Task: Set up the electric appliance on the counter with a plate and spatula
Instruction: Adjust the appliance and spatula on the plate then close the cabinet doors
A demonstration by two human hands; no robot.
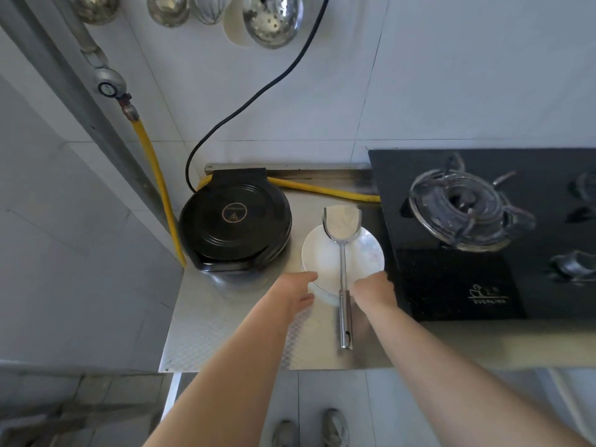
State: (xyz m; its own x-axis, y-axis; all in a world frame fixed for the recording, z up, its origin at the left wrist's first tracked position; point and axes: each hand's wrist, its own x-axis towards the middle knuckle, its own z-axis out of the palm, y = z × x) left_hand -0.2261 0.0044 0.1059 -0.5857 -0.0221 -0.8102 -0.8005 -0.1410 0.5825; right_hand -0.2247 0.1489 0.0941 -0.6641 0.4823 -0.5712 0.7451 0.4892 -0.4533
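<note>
The left hand [298, 293] reaches to the 7 o'clock edge of the white plate [325, 256], fingers loosely spread with the thumb over the rim and the other fingers below it; it touches the plate, though whether it truly grips it cannot be told. The right hand [375, 291] sits at the plate's 5 o'clock edge, fingers curled downward and hidden from the camera, so how far it is open and whether it has hold of the rim cannot be told. Neither hand touches the metal spatula [342, 250], which lies across the plate, its blade at 12 o'clock overhanging the far rim and its handle running toward 6 o'clock between the two hands, past the near rim and over the steel counter [206, 324].

The black electric appliance [234, 221], lid closed, stands on the counter just beside the plate at its 9 o'clock. A round badge with a triangle mark sits at the lid's centre; its ring of writing is too small to read. A black cord [258, 91] rises from behind it up the tiled wall.

At the plate's 3 o'clock lies a black gas stove [483, 279], bearing a white logo with lettering beneath that cannot be read with certainty.
</note>
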